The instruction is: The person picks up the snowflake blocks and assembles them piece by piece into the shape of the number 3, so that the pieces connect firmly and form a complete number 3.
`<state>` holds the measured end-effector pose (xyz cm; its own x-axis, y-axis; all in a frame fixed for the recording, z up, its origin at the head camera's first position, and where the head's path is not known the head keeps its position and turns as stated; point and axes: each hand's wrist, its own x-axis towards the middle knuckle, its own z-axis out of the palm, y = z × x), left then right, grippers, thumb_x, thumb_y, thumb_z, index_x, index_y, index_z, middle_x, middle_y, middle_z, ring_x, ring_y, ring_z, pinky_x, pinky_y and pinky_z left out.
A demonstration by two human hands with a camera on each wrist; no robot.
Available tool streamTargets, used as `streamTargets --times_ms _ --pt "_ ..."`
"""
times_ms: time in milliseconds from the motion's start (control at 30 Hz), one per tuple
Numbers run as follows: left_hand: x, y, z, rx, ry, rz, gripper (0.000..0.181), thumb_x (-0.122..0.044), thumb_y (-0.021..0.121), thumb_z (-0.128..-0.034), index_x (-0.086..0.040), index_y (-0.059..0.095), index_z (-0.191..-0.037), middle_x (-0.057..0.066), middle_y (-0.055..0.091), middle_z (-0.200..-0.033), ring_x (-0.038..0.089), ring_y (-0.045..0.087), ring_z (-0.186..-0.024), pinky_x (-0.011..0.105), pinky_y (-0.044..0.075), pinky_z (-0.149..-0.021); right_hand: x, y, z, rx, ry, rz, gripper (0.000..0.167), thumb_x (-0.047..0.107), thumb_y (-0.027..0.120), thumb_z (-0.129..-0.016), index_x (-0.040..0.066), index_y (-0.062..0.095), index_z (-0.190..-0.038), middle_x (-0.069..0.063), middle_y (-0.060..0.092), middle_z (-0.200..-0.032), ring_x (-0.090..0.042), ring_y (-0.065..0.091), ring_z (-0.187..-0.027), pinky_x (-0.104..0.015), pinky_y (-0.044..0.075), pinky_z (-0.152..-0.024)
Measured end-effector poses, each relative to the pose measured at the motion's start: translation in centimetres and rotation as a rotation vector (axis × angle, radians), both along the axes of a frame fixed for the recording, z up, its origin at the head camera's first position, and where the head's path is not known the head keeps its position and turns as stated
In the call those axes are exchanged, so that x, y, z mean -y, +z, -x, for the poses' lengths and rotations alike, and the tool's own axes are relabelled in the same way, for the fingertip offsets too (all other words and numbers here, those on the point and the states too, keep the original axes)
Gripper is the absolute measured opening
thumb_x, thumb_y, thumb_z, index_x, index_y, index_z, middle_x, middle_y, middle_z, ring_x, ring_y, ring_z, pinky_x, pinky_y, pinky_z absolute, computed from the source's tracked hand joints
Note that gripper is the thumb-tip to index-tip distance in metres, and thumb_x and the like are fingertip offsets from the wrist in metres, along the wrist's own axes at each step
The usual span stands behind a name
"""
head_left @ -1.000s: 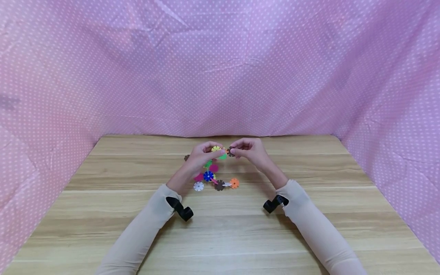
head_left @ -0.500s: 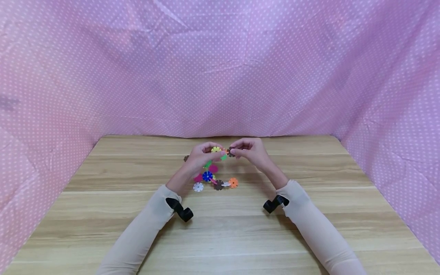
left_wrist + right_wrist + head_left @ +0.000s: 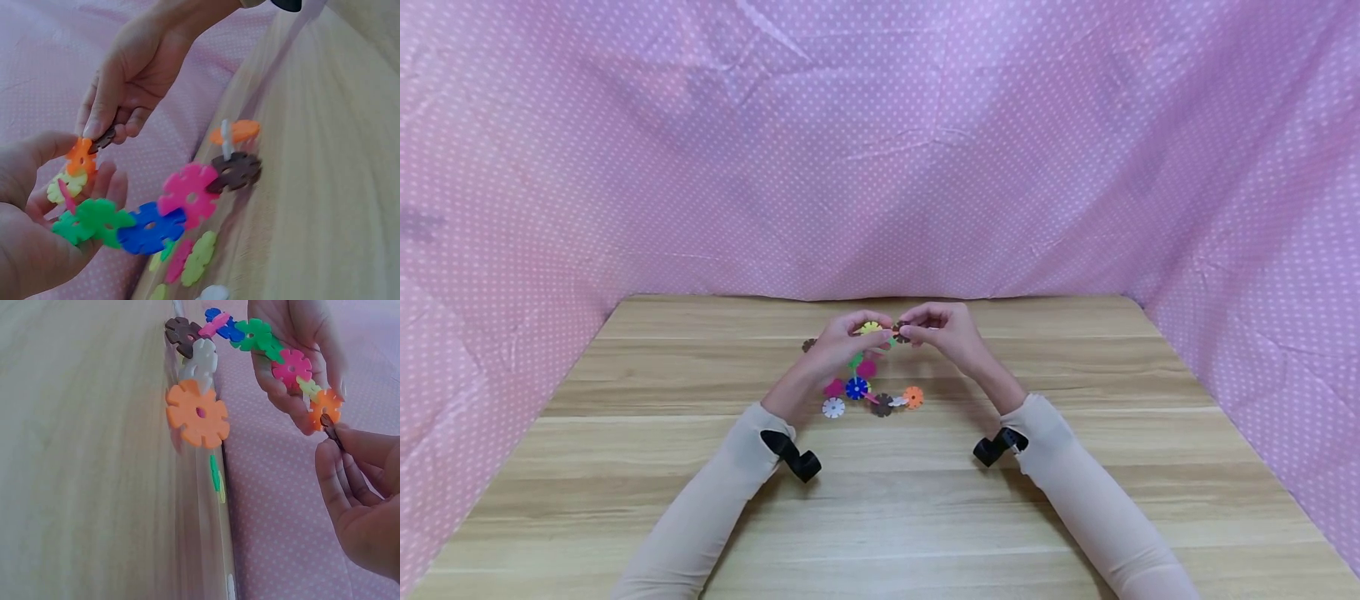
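We pinch an orange disc (image 3: 331, 403) in our left hand (image 3: 841, 340) and, at its three o'clock, a brown disc (image 3: 332, 432) in our right hand (image 3: 950, 330), above the surface (image 3: 880, 517).

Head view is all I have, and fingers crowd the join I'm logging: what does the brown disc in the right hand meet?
Observer: In the right wrist view, the brown disc, pinched by the right hand, meets a notched orange disc; how deeply it is slotted, I can't tell.
Operator: What lies along the left palm?
Observer: By the left hand, a pink disc sits between a green disc and a pale yellow disc.
Operator: Does that run reach the blue disc?
Observer: Yes: in the left wrist view, a second green disc overlaps the edge of the blue disc.
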<state>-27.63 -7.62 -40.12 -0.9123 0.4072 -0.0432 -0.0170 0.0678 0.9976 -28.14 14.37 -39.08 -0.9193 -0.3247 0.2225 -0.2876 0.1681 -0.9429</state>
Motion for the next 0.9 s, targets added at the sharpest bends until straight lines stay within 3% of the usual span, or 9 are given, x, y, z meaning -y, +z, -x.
streamTargets --times_ms 133,267,333,467,567,700,900 --pt "0.7 0.4 0.1 0.003 -0.07 0.034 0.032 -0.016 0.062 -0.102 -0.007 0.061 -0.133 0.014 0.063 -0.13 0.049 0.059 -0.123 0.055 0.053 -0.104 0.1 0.2 0.0 0.038 0.014 0.0 0.02 0.003 0.074 -0.091 -0.007 0.072 -0.108 -0.023 0.075 -0.098 -0.027 0.072 -0.078 -0.044 0.063 -0.078" --pt "1.4 0.6 0.4 0.018 -0.089 0.063 0.034 -0.016 0.062 -0.1021 -0.008 0.06 -0.135 0.015 0.064 -0.129 0.047 0.059 -0.123 0.052 0.054 -0.103 -0.2 0.3 0.3 0.046 0.009 -0.005 0.023 0.005 0.074 -0.092 -0.008 0.071 -0.111 -0.015 0.076 -0.092 -0.02 0.071 -0.075 -0.047 0.063 -0.08" --pt "1.7 0.6 0.6 0.017 -0.094 0.079 0.034 -0.017 0.061 -0.1024 -0.009 0.06 -0.135 0.014 0.064 -0.129 0.046 0.06 -0.121 0.051 0.055 -0.102 -0.5 0.5 0.5 0.05 -0.001 -0.008 0.024 0.006 0.074 -0.093 -0.008 0.071 -0.112 -0.007 0.076 -0.089 -0.016 0.07 -0.074 -0.043 0.064 -0.077" --pt "2.0 0.8 0.7 0.008 -0.103 0.088 0.033 -0.016 0.061 -0.1023 -0.007 0.06 -0.134 0.012 0.062 -0.13 0.046 0.061 -0.119 0.051 0.055 -0.101 -1.5 0.9 1.1 0.077 -0.016 -0.042 0.028 0.009 0.073 -0.094 -0.008 0.069 -0.116 0.002 0.075 -0.086 -0.016 0.07 -0.075 -0.044 0.063 -0.079" --pt "2.0 0.9 0.8 0.009 -0.103 0.08 0.033 -0.016 0.061 -0.1023 -0.006 0.06 -0.133 0.011 0.062 -0.129 0.048 0.06 -0.12 0.052 0.055 -0.102 -2.5 1.0 1.8 0.105 -0.027 -0.103 0.03 0.011 0.073 -0.094 -0.008 0.068 -0.118 -0.005 0.076 -0.091 -0.021 0.071 -0.078 -0.047 0.063 -0.08" --pt "2.1 0.8 0.9 0.017 -0.09 0.073 0.032 -0.015 0.061 -0.1023 -0.006 0.06 -0.133 0.01 0.062 -0.125 0.049 0.058 -0.12 0.051 0.055 -0.101 -3.7 1.0 3.1 0.117 -0.017 -0.219 0.031 0.009 0.071 -0.095 -0.009 0.067 -0.119 -0.014 0.074 -0.095 -0.024 0.07 -0.08 -0.041 0.062 -0.076" --pt "2.3 0.6 0.8 0.018 -0.07 0.068 0.031 -0.014 0.061 -0.1024 -0.007 0.06 -0.133 0.009 0.062 -0.125 0.047 0.059 -0.12 0.05 0.056 -0.1 -5.2 0.4 5.1 0.085 0.0 -0.447 0.029 0.007 0.072 -0.093 -0.008 0.068 -0.118 -0.013 0.071 -0.094 -0.016 0.06 -0.078 -0.024 0.053 -0.067"
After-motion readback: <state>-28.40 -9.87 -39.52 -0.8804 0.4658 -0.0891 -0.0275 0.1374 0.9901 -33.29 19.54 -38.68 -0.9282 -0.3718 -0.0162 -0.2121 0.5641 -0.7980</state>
